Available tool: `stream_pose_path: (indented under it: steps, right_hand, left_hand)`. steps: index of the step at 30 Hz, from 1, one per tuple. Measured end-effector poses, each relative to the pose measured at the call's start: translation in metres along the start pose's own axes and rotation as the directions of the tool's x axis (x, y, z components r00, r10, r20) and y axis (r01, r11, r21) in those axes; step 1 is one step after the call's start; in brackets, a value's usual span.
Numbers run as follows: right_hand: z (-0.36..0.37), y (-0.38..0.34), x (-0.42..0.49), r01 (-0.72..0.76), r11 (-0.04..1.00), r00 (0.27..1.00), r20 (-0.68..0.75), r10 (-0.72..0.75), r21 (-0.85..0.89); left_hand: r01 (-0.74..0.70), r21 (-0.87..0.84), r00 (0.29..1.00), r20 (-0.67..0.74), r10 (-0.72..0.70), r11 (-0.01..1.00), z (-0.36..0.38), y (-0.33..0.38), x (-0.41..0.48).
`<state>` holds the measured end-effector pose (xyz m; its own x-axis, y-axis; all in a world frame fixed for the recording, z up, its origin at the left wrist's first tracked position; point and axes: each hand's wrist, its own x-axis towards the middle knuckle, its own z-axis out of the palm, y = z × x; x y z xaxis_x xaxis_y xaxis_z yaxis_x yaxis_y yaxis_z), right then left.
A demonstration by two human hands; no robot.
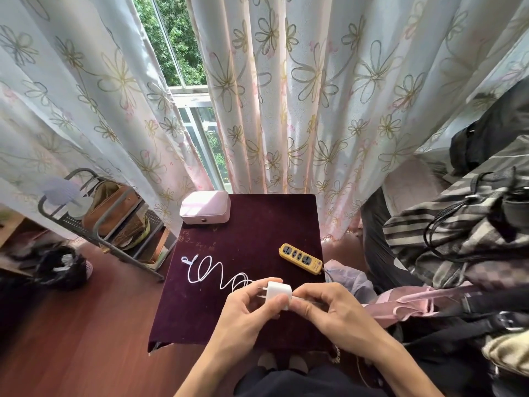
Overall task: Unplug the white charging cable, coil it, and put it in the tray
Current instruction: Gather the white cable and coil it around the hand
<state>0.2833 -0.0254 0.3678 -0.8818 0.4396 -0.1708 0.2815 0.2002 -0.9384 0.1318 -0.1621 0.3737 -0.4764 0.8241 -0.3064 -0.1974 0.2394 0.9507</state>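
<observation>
- The left hand (252, 305) grasps a white adapter (276, 290), thumb on the near face and fingers curled behind it. The adapter's two prongs point out to that hand's left, bare and free of any socket.
- The right hand (329, 308) pinches the plug end of the white charging cable (206, 270) between thumb and forefinger, right against the adapter's right face. I cannot tell whether the plug is seated or already out.
- Both hands are held above the near half of the table (243, 242), fingertips almost meeting around the adapter.
- Beyond and left of the left hand, the cable lies on the dark red cloth in loose, uncoiled loops. Its small free connector is at the far left, close to the table's left edge, and the near part slips behind the left fingers.
- Beyond the right hand, a yellow power strip (300, 257) lies slantwise with one end at the table's right edge.
- Far ahead of the left hand, a closed pink box (205, 207) sits on the back left corner.
- Bare cloth lies between the hands and the box.
- Left of the table is open floor (86, 339), then a metal rack (114, 219).
- To the right, a heap of clothes and bags (458, 224) crowds close to the right hand's side.
- A flowered curtain (286, 110) hangs just behind the table's back edge.
</observation>
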Motion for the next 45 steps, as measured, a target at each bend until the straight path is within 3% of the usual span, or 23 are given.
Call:
stream_pose_path:
  steps: [21,25,28,33,38,45]
  right_hand:
    - [0.009,0.02,0.012,-0.021,1.0,1.0,0.004,0.021,-0.018]
    - [0.018,0.039,0.022,-0.109,0.994,0.981,-0.162,0.109,0.005]
    - [0.02,0.059,0.023,-0.178,0.984,0.957,-0.227,0.181,0.034]
    - [0.034,0.097,0.019,-0.261,0.961,0.929,-0.246,0.275,0.088]
    - [0.055,0.125,0.025,-0.353,0.933,0.916,-0.223,0.332,-0.062]
    - [0.074,0.149,0.015,-0.426,0.854,0.892,-0.295,0.342,-0.297]
  left_hand:
    - [0.007,-0.07,1.0,0.013,-0.007,0.998,-0.019,-0.016,-0.004]
    - [0.083,0.003,0.992,-0.1,-0.082,0.997,-0.041,-0.042,0.007]
    - [0.232,0.1,0.92,-0.346,-0.185,0.968,-0.075,-0.085,0.025]
    - [0.568,0.216,0.696,-0.641,-0.323,0.794,-0.149,-0.171,0.052]
    - [0.753,0.257,0.56,-0.733,-0.386,0.605,-0.186,-0.256,0.085]
    - [0.786,0.288,0.546,-0.739,-0.394,0.547,-0.197,-0.323,0.135]
